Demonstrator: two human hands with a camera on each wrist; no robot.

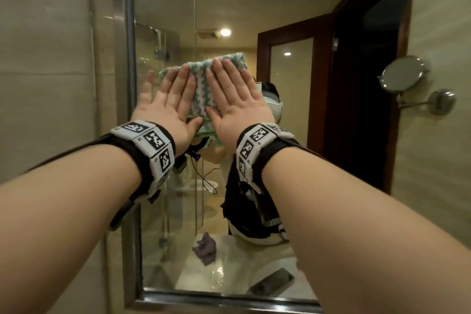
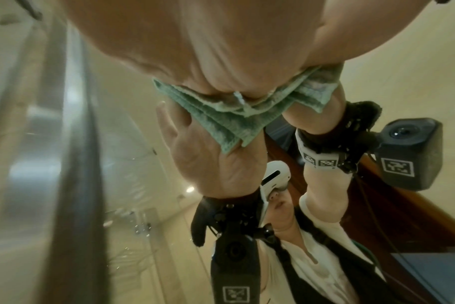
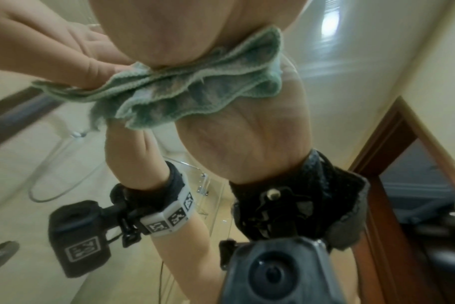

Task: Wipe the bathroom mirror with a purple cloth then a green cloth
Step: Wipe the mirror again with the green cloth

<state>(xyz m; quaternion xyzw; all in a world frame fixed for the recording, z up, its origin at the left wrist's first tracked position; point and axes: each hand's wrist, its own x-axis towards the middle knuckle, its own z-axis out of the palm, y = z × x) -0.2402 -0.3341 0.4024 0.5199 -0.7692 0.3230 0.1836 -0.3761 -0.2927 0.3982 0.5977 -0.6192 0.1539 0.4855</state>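
Against the mirror [image 1: 293, 135], the left hand [image 1: 163, 102] and right hand [image 1: 237, 99] press the green cloth [image 1: 201, 89] flat (fingers straight, released). Below, reflected, lies the purple cloth [image 1: 205, 250].

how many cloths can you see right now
2. The green cloth is pressed flat on the mirror under both hands; the purple cloth shows reflected, lying on the counter.

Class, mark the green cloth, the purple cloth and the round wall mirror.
green cloth [image 1: 204, 89], head view, striped middle between the hands.
purple cloth [image 1: 205, 250], head view, crumpled centre, seen reflected.
round wall mirror [image 1: 402, 73], head view, glass face.
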